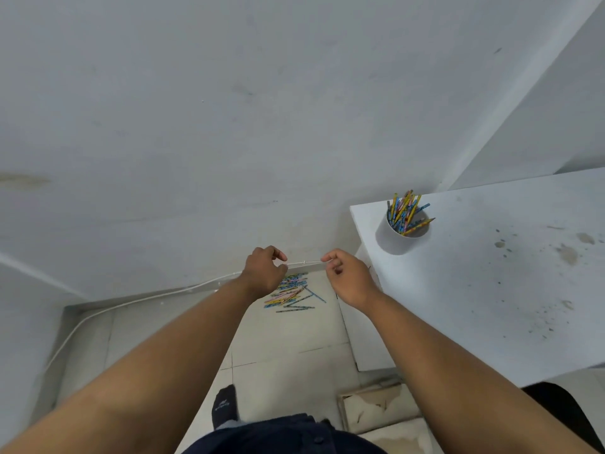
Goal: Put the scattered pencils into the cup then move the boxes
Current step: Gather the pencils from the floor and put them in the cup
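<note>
A pile of colourful pencils [292, 293] lies scattered on the tiled floor close to the wall. A white cup [394, 239] stands on the near-left corner of the white table [491, 283], with several pencils [406, 213] sticking out of it. My left hand [263, 273] hovers above the left part of the floor pile, fingers loosely curled, holding nothing. My right hand [348, 278] hangs beside it, just left of the table edge, thumb and forefinger close together with nothing visible between them. Part of the pile is hidden behind my left hand.
A white cable [157, 298] runs along the foot of the wall behind the pile. A light-coloured box [376, 409] sits on the floor under the table edge at the bottom. My foot in a dark sock [224, 407] stands on the tiles.
</note>
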`<state>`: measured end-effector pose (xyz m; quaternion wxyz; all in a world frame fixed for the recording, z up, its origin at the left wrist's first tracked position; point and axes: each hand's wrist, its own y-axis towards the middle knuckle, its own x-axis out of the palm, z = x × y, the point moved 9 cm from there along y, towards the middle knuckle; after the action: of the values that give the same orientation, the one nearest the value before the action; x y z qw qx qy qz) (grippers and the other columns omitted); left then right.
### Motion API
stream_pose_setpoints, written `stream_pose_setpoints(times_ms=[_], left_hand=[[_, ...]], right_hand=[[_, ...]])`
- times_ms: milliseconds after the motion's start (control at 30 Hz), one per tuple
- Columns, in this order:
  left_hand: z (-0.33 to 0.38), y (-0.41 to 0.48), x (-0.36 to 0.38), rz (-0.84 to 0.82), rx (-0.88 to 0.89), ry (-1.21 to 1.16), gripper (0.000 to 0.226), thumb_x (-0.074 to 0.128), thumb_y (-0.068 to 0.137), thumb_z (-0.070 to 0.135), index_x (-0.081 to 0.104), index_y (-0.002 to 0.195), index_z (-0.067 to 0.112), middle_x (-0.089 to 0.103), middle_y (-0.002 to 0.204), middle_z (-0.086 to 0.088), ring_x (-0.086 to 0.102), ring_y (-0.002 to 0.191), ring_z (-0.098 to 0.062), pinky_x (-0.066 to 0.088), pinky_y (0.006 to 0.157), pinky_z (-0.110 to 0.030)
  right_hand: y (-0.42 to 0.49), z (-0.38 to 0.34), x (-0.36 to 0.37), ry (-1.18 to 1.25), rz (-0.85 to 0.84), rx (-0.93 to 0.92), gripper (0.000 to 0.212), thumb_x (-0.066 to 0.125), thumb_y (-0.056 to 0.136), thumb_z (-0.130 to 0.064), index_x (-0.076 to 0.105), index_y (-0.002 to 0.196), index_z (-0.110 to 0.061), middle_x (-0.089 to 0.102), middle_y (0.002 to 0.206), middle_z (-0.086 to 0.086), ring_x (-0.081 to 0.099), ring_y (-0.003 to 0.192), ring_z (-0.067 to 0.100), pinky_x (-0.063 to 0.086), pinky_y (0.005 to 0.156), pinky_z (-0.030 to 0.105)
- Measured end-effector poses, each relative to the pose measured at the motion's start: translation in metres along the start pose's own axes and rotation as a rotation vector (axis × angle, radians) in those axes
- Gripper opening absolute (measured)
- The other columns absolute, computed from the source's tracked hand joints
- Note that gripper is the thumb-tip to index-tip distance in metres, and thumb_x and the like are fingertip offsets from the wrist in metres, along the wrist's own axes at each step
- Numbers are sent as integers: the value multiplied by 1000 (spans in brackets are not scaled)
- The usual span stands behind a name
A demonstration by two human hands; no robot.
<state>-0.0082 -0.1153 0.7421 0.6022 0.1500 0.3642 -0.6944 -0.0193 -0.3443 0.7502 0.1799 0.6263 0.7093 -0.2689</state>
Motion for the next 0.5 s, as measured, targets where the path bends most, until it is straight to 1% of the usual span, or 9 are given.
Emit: stream_pose_setpoints(times_ms=[67, 133, 233, 367, 500], left_hand=[[-8, 7, -5, -27, 30, 80, 20, 67, 92, 30, 60, 111, 30, 49, 129, -8, 48, 122, -27, 42, 101, -35], [-17, 11, -12, -48, 51, 137, 32, 67, 92, 31, 57, 122, 25, 45, 133, -9, 43, 124, -29, 37, 102, -35], [-36, 19, -19, -71, 84, 165, 40, 69, 92, 30, 54, 128, 20, 42, 136, -9, 41, 125, -29, 35, 101, -32], [-72, 37, -10, -99, 127, 232, 40, 69, 92, 30, 54, 128, 19, 43, 134, -7, 42, 123, -27, 37, 104, -33], [-117, 76, 28, -116, 153, 255, 41, 68, 92, 33, 53, 128, 21, 43, 131, -3, 42, 120, -23, 40, 105, -36]], right_hand=[[2, 2, 12, -24, -14, 3, 23, 56, 94, -12, 66, 104, -30, 65, 79, -9, 62, 70, 11, 55, 70, 31], [3, 5, 23, -66, 0, 13, 23, 58, 90, -17, 63, 105, -34, 64, 86, -9, 64, 80, 15, 57, 81, 38], [9, 11, 42, -134, 24, 37, 27, 60, 87, -21, 61, 112, -33, 62, 96, -8, 62, 91, 15, 55, 87, 37], [21, 28, 63, -226, 53, 56, 30, 61, 89, -19, 61, 118, -26, 63, 107, -5, 57, 103, 15, 52, 89, 38], [50, 76, 97, -265, 75, 101, 28, 63, 92, -19, 60, 119, -25, 61, 107, -5, 54, 104, 16, 50, 85, 36]])
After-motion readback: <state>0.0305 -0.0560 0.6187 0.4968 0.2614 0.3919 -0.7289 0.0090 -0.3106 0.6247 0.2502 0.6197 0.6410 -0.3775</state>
